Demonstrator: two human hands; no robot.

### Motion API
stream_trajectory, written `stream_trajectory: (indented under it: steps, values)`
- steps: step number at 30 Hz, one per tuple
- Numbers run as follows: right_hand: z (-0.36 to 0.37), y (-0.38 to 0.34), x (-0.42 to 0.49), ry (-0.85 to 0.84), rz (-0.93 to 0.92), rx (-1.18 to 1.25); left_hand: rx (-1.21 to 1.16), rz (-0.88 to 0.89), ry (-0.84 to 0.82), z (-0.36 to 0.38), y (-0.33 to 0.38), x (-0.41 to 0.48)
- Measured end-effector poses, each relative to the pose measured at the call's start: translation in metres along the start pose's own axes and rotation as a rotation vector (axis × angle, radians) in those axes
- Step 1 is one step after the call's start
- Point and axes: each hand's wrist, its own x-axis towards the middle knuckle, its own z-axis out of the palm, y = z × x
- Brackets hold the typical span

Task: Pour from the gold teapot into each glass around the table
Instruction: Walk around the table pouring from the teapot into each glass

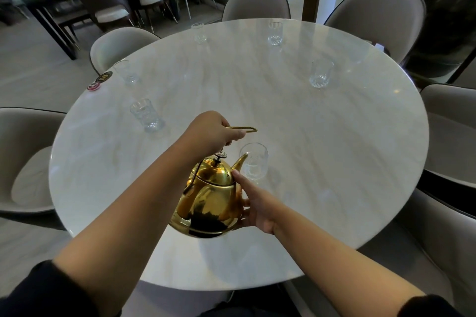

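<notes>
A gold teapot [210,203] hangs tilted above the near part of the round white marble table [334,162]. My left hand [213,131] is closed around its thin gold handle from above. My right hand [257,203] presses flat against the pot's right side. The spout points into the rim of a clear glass [255,161] standing just beyond the pot. Other clear glasses ring the table: one at near left [146,114], one farther left [127,72], two at the back [198,32] [275,33], and one at right [320,73].
Grey upholstered chairs [257,2] surround the table. A round number tag [104,77] and a small pink disc [93,86] lie at the left edge. A dark dining table with chairs [103,0] stands at the back left.
</notes>
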Motion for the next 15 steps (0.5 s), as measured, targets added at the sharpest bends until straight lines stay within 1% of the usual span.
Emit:
stream_trajectory:
  steps: [15]
  values:
    - [0.0039, 0.0008, -0.0006, 0.002, -0.002, 0.028, 0.007, 0.001, -0.038, -0.0015, -0.0002, 0.0035]
